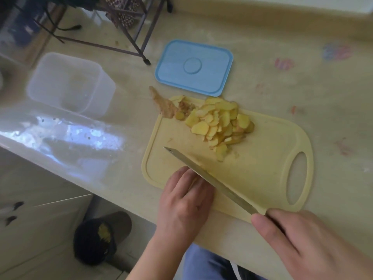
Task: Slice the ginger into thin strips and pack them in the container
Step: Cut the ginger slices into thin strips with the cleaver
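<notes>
Many pale yellow ginger slices (219,123) lie heaped at the cutting board's (262,168) far end, while the right hand (308,241) grips the knife (210,178) and the left hand (185,201) curls beside its blade, near the empty clear container (70,84).

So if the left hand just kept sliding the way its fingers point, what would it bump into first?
Right away the knife: the left hand lies on the cutting board with its fingers against the blade's side. Past that, probably the sliced ginger, though depth is hard to judge.
</notes>
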A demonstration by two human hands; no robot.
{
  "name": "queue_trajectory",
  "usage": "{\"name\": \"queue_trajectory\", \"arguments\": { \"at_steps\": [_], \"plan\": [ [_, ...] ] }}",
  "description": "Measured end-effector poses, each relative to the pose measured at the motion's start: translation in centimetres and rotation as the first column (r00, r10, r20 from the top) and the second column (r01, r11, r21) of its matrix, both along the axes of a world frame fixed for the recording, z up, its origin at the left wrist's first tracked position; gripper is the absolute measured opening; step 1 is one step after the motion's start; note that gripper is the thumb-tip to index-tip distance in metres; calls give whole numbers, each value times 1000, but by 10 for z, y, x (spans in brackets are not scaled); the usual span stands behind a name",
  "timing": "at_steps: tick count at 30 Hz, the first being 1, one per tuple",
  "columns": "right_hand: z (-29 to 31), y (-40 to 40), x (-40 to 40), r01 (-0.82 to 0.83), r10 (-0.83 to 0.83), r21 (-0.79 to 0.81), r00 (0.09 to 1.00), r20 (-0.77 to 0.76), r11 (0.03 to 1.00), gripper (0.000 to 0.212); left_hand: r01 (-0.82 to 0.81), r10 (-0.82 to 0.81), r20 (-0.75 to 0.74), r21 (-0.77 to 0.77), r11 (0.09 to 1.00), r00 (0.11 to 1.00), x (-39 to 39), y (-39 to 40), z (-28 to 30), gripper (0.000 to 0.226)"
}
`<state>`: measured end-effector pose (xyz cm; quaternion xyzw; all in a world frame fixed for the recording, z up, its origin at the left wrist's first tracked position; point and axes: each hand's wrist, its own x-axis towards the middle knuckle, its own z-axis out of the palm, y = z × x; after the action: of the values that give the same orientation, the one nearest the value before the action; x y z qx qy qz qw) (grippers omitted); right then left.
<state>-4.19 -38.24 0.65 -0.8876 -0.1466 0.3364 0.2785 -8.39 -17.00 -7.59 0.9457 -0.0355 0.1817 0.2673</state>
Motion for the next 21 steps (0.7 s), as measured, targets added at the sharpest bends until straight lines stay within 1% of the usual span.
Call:
{"name": "queue_trajectory", "arguments": {
  "at_steps": [2,5,9,14,17,21],
  "plan": [
    [1,1,1,-1,1,-4,1000,-17,1000,74,-15,16,5,-13,1000,1000,-1,0,-1,8],
    [1,2,1,-8,8,-20,1000,-29,1000,79,-34,34,8,-20,999,999,-1,-1,-2,5],
    [-6,5,4,-29,28,-30,999,-44,999,83,-33,34,3,-38,999,999,1,0,-1,6],
    [-18,11,13,-9,12,48,997,-73,999,76,-47,47,3,-49,998,999,2,1,-2,7],
    [-17,15,13,-12,15,54,999,-39,998,72,-45,45,-3,-58,997,999,3,2,-1,10],
    [-9,16,5,11,-9,35,999,-37,999,74,-44,43,-10,-38,998,999,4,1,1,6]
  ]
}}
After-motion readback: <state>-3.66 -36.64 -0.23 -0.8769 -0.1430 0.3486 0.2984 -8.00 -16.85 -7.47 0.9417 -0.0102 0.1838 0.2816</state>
